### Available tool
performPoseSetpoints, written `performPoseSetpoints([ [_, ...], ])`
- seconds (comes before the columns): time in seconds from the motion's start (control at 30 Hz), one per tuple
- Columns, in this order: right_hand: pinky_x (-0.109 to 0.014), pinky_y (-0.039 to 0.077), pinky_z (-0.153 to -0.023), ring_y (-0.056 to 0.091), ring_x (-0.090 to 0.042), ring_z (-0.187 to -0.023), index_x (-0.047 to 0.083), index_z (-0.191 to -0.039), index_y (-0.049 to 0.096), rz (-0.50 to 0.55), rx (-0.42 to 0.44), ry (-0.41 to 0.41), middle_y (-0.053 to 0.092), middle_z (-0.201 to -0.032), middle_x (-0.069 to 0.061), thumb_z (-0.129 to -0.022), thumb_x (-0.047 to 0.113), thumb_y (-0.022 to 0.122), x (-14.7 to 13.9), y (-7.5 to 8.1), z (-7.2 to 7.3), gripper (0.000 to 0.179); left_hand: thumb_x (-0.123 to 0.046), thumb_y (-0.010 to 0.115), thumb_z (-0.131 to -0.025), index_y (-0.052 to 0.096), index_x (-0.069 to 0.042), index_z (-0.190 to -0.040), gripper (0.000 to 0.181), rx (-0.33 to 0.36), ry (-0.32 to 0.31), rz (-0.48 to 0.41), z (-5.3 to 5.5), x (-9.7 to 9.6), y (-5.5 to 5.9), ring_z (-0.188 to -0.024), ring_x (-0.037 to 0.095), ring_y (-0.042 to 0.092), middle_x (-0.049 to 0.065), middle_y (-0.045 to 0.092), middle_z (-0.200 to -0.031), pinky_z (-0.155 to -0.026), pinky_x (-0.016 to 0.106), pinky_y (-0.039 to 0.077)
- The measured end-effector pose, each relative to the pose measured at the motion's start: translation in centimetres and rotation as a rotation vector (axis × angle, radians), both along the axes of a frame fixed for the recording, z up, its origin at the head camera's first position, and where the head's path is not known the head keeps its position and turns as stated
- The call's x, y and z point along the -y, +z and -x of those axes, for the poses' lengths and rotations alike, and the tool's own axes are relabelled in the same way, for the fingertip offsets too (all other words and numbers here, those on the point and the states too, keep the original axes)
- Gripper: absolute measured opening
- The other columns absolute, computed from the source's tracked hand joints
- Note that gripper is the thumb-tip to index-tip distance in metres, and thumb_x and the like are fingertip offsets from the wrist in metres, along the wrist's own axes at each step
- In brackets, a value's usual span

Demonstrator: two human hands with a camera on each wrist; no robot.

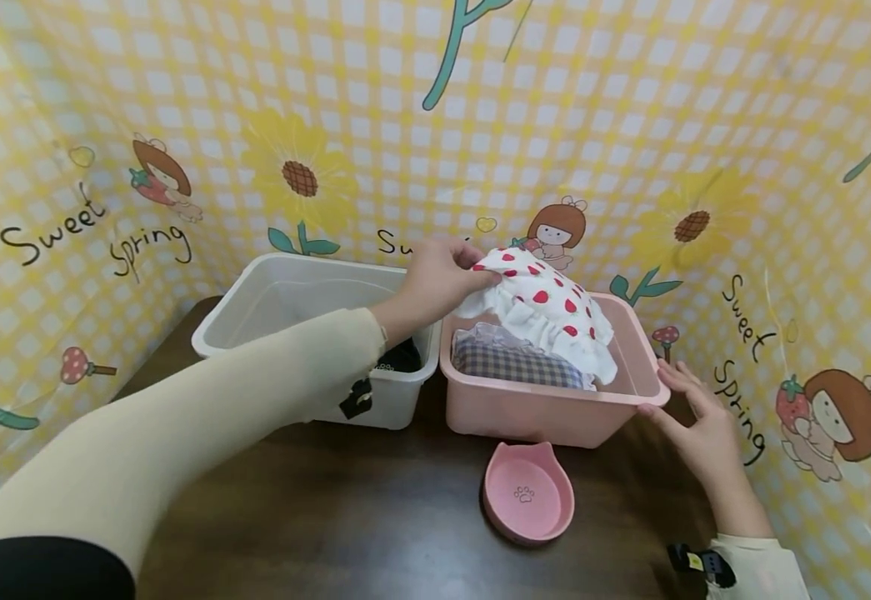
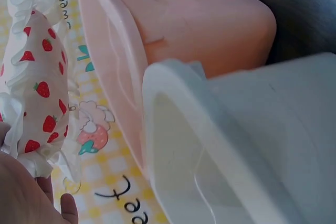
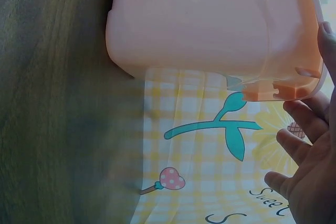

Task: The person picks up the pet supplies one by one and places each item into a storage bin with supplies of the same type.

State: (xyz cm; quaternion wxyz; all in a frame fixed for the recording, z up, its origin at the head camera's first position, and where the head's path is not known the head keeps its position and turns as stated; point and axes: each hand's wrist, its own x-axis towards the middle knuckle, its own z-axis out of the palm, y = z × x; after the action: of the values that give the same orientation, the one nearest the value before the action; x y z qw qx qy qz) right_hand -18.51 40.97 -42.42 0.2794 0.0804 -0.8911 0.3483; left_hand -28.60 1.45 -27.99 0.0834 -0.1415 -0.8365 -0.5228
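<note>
My left hand [image 1: 438, 279] pinches one end of a white strawberry-print cloth piece [image 1: 548, 296] with ruffled edges, over the pink bin [image 1: 540, 408]. In the left wrist view the cloth [image 2: 44, 87] looks puffy, and my left fingers [image 2: 44, 187] are at its ruffle. Below it, a blue-grey checked cloth [image 1: 518, 360] with a frilled edge lies inside the pink bin, partly covered. My right hand [image 1: 705, 437] holds the bin's front right corner, thumb at the front rim and fingers along the side; the right wrist view shows the thumb [image 3: 326, 38] against the rim.
A white bin [image 1: 292, 287] stands left of the pink one, partly behind my left arm, with something black [image 1: 401, 358] inside. A pink cat-eared bowl [image 1: 528, 492] sits on the dark wooden table [image 1: 315, 508] in front. Yellow checked printed cloth [image 1: 405, 125] surrounds the table.
</note>
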Motion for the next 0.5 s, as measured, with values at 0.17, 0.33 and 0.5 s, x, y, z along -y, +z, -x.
performPoseSetpoints([
  [0.17, -0.017, 0.027, -0.116, 0.041, -0.007, -0.146, 0.018, -0.139, 0.066, -0.014, 0.012, -0.01, 0.061, -0.145, -0.005, -0.081, 0.017, 0.088, 0.1, 0.0, -0.2, 0.062, -0.03, 0.088, -0.082, 0.074, -0.016, -0.092, 0.022, 0.04, 0.023, 0.001, 0.4, -1.7, -1.2, -0.088, 0.015, 0.061, -0.003, 0.071, -0.091, -0.075, 0.03, 0.051],
  [0.33, -0.02, 0.027, -0.116, 0.039, -0.001, -0.145, 0.02, -0.14, 0.065, -0.014, 0.032, -0.02, 0.059, -0.147, -0.004, -0.081, 0.018, 0.088, 0.1, 0.1, -0.4, 0.063, -0.029, 0.088, -0.082, 0.074, -0.016, -0.089, 0.02, 0.052, 0.046, 0.03, 1.0, -3.1, -2.6, -0.088, 0.014, 0.06, -0.004, 0.07, -0.089, -0.077, 0.029, 0.05],
  [0.5, -0.026, 0.028, -0.118, 0.037, 0.005, -0.143, 0.022, -0.141, 0.064, -0.008, 0.042, -0.019, 0.056, -0.148, 0.013, -0.082, 0.019, 0.088, 0.2, 0.3, -0.4, 0.064, -0.028, 0.088, -0.082, 0.074, -0.015, -0.089, 0.02, 0.064, 0.063, 0.05, 1.5, -4.1, -3.9, -0.085, 0.013, 0.061, -0.004, 0.071, -0.087, -0.075, 0.028, 0.049],
])
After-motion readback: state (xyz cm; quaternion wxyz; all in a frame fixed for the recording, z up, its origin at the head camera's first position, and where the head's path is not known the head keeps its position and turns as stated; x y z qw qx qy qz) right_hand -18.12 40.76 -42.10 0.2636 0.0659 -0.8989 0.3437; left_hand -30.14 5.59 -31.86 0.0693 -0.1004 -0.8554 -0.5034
